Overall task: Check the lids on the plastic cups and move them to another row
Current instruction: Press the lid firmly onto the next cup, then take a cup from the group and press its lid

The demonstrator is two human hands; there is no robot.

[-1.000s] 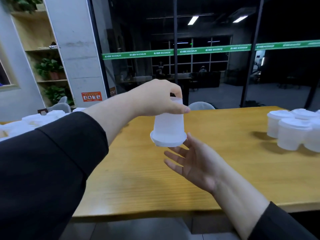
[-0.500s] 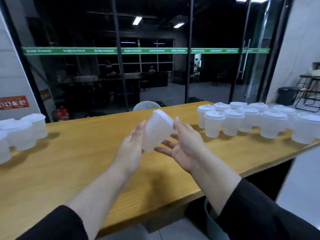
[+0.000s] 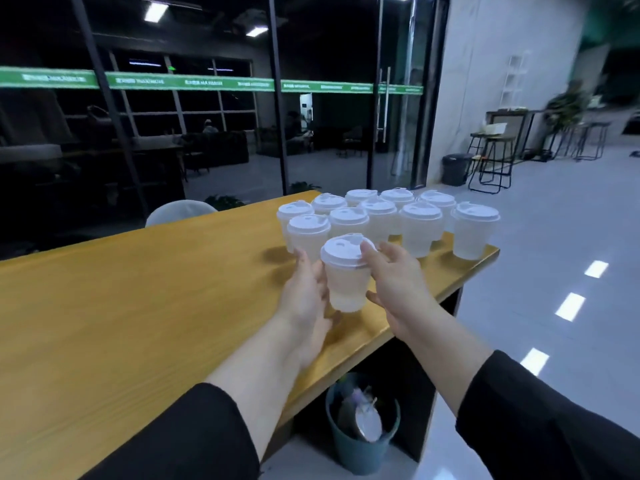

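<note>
A translucent plastic cup with a white lid (image 3: 346, 271) stands upright between my two hands, just above or on the wooden table (image 3: 138, 306). My left hand (image 3: 306, 299) wraps its left side. My right hand (image 3: 394, 289) holds its right side, thumb against the lid rim. Behind it, several lidded cups (image 3: 381, 216) stand in rows at the table's far right end.
The table's right edge and corner lie just beyond the cups. A blue waste bin (image 3: 360, 424) sits on the floor under the table. A glass wall rises behind the table, and a chair back (image 3: 180, 211) shows past its far edge.
The cup went from upside down in my left hand, to tilted between both hands, to upright. My view swung right, from the table's middle to the rows of cups.
</note>
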